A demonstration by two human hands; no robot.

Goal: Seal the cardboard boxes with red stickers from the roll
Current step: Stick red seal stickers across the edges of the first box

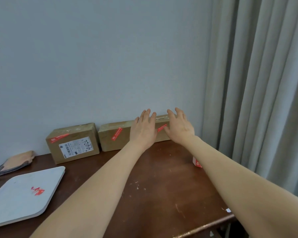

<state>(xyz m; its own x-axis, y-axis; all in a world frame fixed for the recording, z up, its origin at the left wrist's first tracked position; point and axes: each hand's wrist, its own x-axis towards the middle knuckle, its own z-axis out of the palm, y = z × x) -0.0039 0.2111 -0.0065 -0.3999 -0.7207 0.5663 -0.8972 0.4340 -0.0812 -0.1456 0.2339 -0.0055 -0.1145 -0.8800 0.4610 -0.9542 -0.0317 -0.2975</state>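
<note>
While left hand (pixel 143 133) and right hand (pixel 179 126) press flat, grip wide, on the box (pixel 107 143) lying along the tabletop's (pixel 162 177) far edge, its sticker (pixel 162 127) sits between them, nearest the right.

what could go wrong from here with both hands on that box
1. The red sticker between the left hand and right hand lies tilted on the long box; uneven pressing could crease it.
2. The sticker roll sits beside the right forearm on the table; drawing back might knock it away.
</note>
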